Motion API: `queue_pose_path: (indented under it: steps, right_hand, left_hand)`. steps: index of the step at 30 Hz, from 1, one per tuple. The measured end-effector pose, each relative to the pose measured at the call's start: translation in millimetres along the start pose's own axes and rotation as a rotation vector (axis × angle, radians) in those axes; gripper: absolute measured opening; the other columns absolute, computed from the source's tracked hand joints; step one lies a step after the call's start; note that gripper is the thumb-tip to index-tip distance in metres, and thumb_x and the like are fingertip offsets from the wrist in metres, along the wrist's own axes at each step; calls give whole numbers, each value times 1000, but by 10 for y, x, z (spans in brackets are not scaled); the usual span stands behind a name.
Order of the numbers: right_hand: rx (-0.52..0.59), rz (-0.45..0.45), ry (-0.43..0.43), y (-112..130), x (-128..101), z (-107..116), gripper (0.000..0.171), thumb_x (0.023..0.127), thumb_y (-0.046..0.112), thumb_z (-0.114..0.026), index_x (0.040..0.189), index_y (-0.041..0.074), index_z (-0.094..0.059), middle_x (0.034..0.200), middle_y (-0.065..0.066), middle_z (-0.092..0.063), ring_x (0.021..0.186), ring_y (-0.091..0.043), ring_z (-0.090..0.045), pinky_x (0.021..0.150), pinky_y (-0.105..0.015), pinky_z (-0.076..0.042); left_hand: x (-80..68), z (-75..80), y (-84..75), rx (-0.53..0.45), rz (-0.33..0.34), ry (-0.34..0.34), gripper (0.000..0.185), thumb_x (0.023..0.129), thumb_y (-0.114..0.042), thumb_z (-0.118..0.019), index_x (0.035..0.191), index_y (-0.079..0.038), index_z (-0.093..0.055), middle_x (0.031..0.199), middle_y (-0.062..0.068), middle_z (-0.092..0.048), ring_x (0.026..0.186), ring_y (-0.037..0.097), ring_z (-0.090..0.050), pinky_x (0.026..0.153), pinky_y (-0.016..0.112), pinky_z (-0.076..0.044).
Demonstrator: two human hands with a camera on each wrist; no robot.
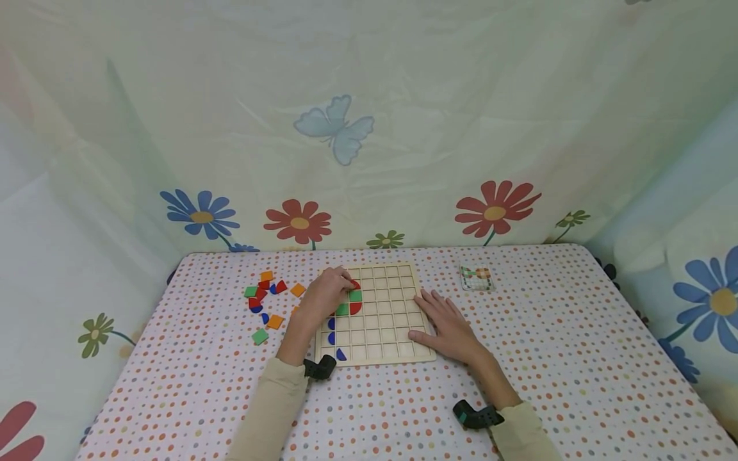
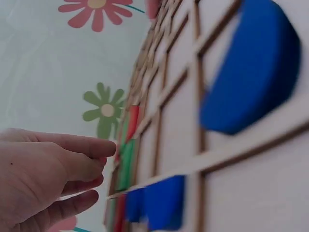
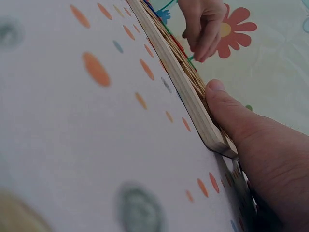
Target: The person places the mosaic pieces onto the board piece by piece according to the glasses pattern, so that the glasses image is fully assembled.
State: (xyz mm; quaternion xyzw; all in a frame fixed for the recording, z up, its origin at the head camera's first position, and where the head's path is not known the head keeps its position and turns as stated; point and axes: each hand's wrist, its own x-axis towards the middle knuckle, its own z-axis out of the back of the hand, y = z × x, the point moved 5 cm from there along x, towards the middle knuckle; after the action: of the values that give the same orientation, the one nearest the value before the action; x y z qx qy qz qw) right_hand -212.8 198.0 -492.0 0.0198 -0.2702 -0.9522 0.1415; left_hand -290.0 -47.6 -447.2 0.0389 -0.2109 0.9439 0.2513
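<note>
A wooden grid board (image 1: 382, 335) lies flat on the table, with my left hand (image 1: 328, 293) over its far left part. Between thumb and fingers this hand pinches a small red piece (image 1: 355, 284), whose full outline is partly covered. Close by on the board are a green square (image 1: 355, 296) and a red rounded piece (image 1: 355, 308). Blue half-circle pieces (image 1: 331, 339) run down the board's left side, one of them large in the left wrist view (image 2: 256, 67). My right hand (image 1: 452, 326) rests on the board's right edge, fingers extended, thumb (image 3: 219, 99) on the rim.
Left of the board several loose pieces lie scattered, among them an orange square (image 1: 275, 321), a green square (image 1: 260, 336) and a blue half-circle (image 1: 264, 318). A small patterned card (image 1: 476, 279) lies to the board's right. A dotted cloth (image 1: 392, 410) covers the table.
</note>
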Motion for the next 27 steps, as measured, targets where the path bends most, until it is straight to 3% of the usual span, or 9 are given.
queue_pose_path:
  steps: [3,7,9,12,15,19,23,27]
  right_hand:
    - [-6,-4,3,2,-10,5,84,85,51,-66,152,12,-32,161,-13,-23,150,-36,-16,120,-56,-9]
    - [-5,3,-9,14,-13,26,84,85,50,-66,151,11,-33,161,-14,-24,149,-38,-17,120,-58,-10]
    - [-7,11,-12,20,-12,35,83,85,49,-67,151,10,-34,160,-16,-25,149,-39,-18,119,-58,-10]
    - [-21,8,-6,9,-15,41,84,86,51,-66,151,10,-33,160,-16,-24,149,-39,-17,119,-58,-10]
    - [-18,-6,8,19,9,12,84,86,52,-65,152,11,-33,161,-15,-23,150,-38,-16,120,-57,-9]
    - [-9,-11,2,-2,-1,31,84,85,51,-65,152,11,-33,161,-15,-23,150,-38,-16,120,-57,-9]
    - [-5,-7,11,2,2,26,84,86,51,-65,152,11,-32,161,-15,-23,150,-38,-15,120,-57,-9]
    - [-9,-6,14,3,18,7,84,85,51,-65,152,11,-32,161,-15,-23,150,-38,-15,120,-57,-9]
  left_hand:
    - [-45,182,25,-81,46,-32,33,97,-13,-58,130,-13,-63,134,6,-59,126,25,-53,100,38,-51]
    - [-159,533,188,-217,141,-101,50,104,-30,-41,153,-22,-31,158,2,-34,147,25,-30,116,47,-33]
    - [-264,703,365,-243,181,-136,54,105,-36,-36,155,-22,-22,161,2,-27,149,27,-23,119,51,-26]
    - [-473,869,729,-203,256,-141,58,105,-37,-35,157,-19,-16,162,9,-24,149,34,-22,118,56,-22]
    - [-740,931,1149,-139,339,-93,56,105,-29,-39,156,-14,-19,159,17,-28,146,39,-25,116,58,-24]
    - [-965,946,1485,-90,383,-29,53,103,-16,-44,153,-7,-27,154,22,-33,143,43,-29,114,60,-26]
    - [-1082,977,1625,-76,395,-18,51,102,-12,-45,151,-7,-31,153,24,-34,142,45,-29,114,61,-26]
    - [-1088,927,1650,-100,386,-6,49,102,-11,-46,150,-6,-34,153,24,-34,142,44,-29,115,60,-26]
